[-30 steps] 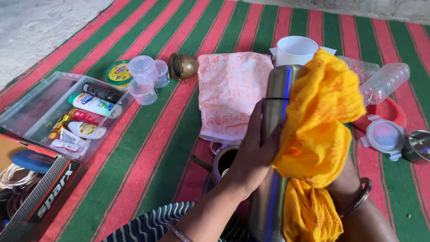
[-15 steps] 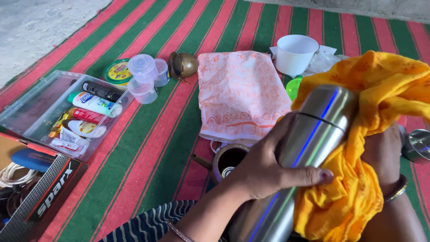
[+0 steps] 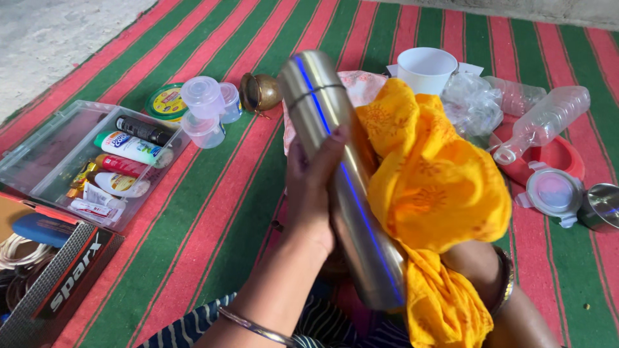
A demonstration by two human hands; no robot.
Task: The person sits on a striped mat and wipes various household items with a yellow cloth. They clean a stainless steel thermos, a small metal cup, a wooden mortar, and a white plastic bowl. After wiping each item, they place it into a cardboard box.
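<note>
Left hand (image 3: 314, 193) grips steel flask (image 3: 335, 167), cap up-left; right fingers apparently cloth-hidden (image 3: 429, 180).

The steel flask (image 3: 338, 174) has swung over: its capped end, which leaned right half a second ago, now tilts up to the left above the left hand (image 3: 313, 190). The yellow cloth (image 3: 429, 187) has slid down its right side, uncovering the crumpled plastic bottles (image 3: 516, 109) beyond.

Striped mat (image 3: 213, 193) bears clear box (image 3: 39, 161), cup (image 3: 425, 69).
</note>
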